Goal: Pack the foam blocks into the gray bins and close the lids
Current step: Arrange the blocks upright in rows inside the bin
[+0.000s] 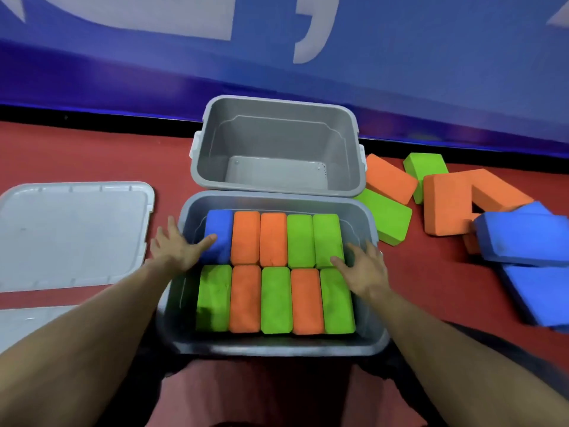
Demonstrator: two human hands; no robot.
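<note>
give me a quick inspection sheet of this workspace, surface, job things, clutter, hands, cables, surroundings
surface: red floor mat, dark strip along its far edge.
job's things: near gray bin filled with ten foam blocks in two rows; far gray bin holds nothing; white lid flat on the left, a second lid's edge nearer; loose blocks piled on the right, orange, green and blue.
clutter: nothing seen.
hands: left hand open, fingers on the blue block; right hand open, on the green block.
cables: nothing seen.
surroundings: blue wall with pale shapes.
</note>
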